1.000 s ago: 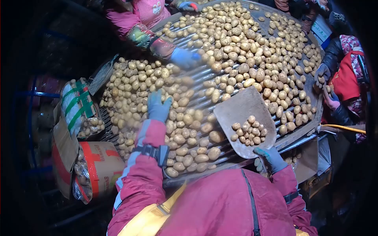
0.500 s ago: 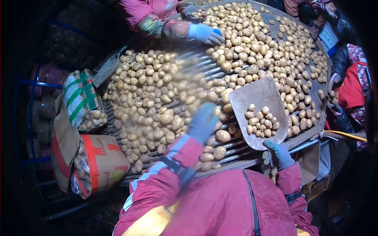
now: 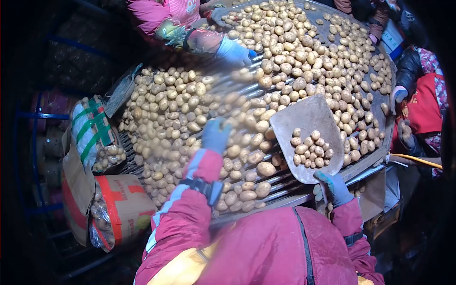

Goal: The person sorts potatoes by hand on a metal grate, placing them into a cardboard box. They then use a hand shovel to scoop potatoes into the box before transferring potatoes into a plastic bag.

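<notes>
My left hand (image 3: pixel 216 136), in a grey-blue work glove, is over the potatoes (image 3: pixel 178 102) on the slatted metal sorting table (image 3: pixel 280 192). It is slightly blurred; its fingers look stretched out and I see nothing held in them. The potatoes around it are smeared by motion. In my right hand (image 3: pixel 335 186), also gloved, is the near end of a worn metal scoop (image 3: pixel 299 118). Its fingers close round the handle end, partly hidden. A small heap of little potatoes (image 3: pixel 312 149) lies in the scoop, which rests over the table's right part among larger potatoes.
Across the table, a co-worker's gloved hand (image 3: pixel 235 51) is over the slats. Another co-worker's hand (image 3: pixel 399 95) is at the right edge. On the left stand a banana carton (image 3: pixel 130 197) and a green-taped bag (image 3: pixel 97 128); another scoop (image 3: pixel 122 90) lies behind them.
My left hand has moved left over the slats, and potatoes near it have shifted. My right hand still holds the scoop in nearly the same place. The co-worker's hand opposite has drawn slightly left.
</notes>
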The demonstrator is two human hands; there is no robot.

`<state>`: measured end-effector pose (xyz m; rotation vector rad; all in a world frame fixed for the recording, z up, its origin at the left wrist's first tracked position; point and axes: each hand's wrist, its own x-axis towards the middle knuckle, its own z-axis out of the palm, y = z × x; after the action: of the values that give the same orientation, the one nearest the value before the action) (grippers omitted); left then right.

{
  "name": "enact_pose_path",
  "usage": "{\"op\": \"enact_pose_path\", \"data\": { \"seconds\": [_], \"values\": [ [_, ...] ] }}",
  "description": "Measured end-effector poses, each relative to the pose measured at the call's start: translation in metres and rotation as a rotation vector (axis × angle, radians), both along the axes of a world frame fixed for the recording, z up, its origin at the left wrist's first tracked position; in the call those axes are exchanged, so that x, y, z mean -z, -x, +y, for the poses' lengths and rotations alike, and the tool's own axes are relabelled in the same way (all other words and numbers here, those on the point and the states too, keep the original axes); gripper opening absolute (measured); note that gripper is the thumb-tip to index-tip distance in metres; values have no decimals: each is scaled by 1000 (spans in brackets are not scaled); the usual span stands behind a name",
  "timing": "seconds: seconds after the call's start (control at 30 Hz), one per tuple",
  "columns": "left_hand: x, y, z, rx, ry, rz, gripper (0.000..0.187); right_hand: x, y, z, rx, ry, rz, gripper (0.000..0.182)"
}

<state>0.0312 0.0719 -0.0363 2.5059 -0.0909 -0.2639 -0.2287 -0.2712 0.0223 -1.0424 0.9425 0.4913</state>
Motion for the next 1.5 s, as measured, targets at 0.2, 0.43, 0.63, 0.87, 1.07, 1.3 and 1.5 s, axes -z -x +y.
{"op": "enact_pose_path", "data": {
  "seconds": [0.2,0.43,0.63,0.87,1.07,1.3,1.5],
  "values": [
    [2,79,-60,173,188,-92,28,1,-17,9,-4,2,-60,27],
    [-10,16,-44,104,82,-65,26,-3,-6,4,-44,7,-53,30],
    [7,-45,-44,289,-180,111,42,-2,1,4,-12,-38,-22,30],
    [-9,-33,-39,316,-292,201,38,-4,0,7,-3,-61,-18,30],
    [-16,14,10,38,563,737,44,1,-2,11,14,-25,-81,30],
    [-34,3,60,-360,1310,723,40,1,-5,11,4,-19,-69,29],
    [-18,-56,31,-243,690,421,27,-6,-7,12,16,-85,-95,32]
  ]
}}
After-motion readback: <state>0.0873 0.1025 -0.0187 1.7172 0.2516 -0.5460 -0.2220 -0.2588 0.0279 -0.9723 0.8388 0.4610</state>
